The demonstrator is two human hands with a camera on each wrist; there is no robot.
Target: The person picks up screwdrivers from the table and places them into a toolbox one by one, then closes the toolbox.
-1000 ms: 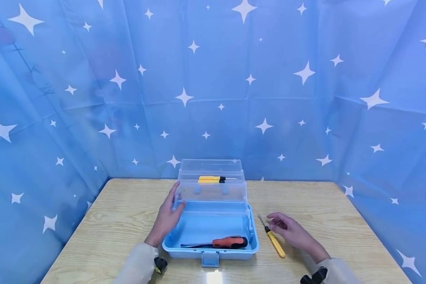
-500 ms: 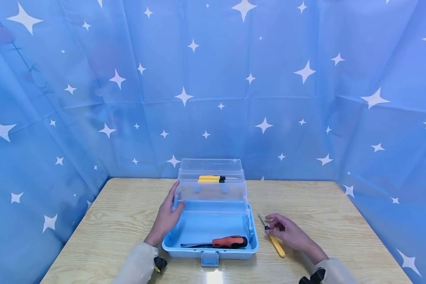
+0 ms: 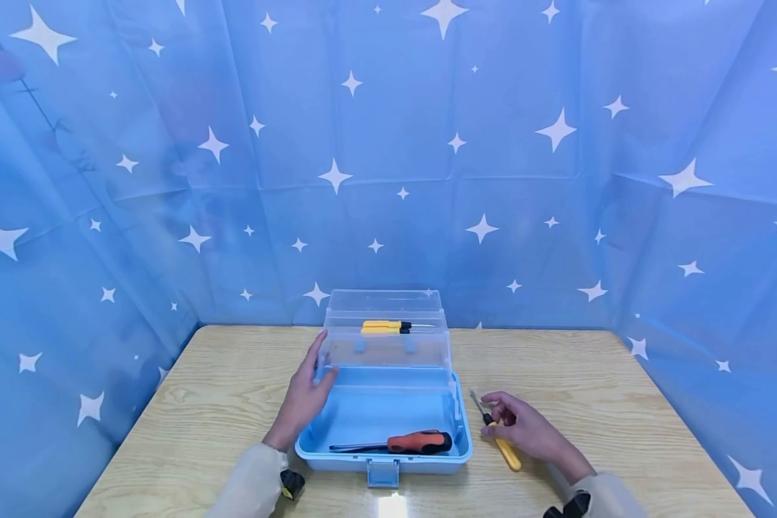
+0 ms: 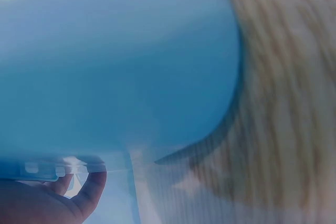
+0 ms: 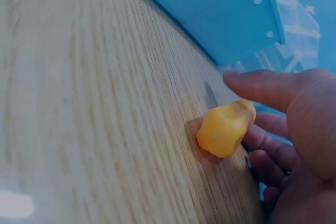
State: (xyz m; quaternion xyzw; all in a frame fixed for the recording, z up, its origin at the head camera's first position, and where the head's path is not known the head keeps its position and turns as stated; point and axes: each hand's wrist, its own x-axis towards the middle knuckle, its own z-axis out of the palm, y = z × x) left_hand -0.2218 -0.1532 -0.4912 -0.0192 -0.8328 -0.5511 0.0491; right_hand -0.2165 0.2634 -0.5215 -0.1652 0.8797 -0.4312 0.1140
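A light blue toolbox (image 3: 388, 416) stands open, its clear lid and trays raised at the back. My left hand (image 3: 304, 403) holds its left side by the clear part, thumb towards the inside and fingers along the outer edge. On the table to its right lies a screwdriver with a yellow handle (image 3: 508, 455), its shaft pointing away. My right hand (image 3: 534, 432) is around the upper part of that handle; in the right wrist view the thumb (image 5: 268, 86) is stretched out on one side, with bent fingers (image 5: 270, 148) on the other.
An orange and black screwdriver (image 3: 417, 442) lies along the front inside the toolbox. Small yellow screwdrivers (image 3: 385, 327) rest in the raised clear tray. The front latch (image 3: 383, 473) hangs down. A blue curtain with white stars (image 3: 388, 144) borders the wooden table (image 3: 233, 388).
My right hand has shifted slightly left and down, bringing thumb and fingers over the yellow screwdriver's handle. The screwdriver, the toolbox and my left hand have stayed put.
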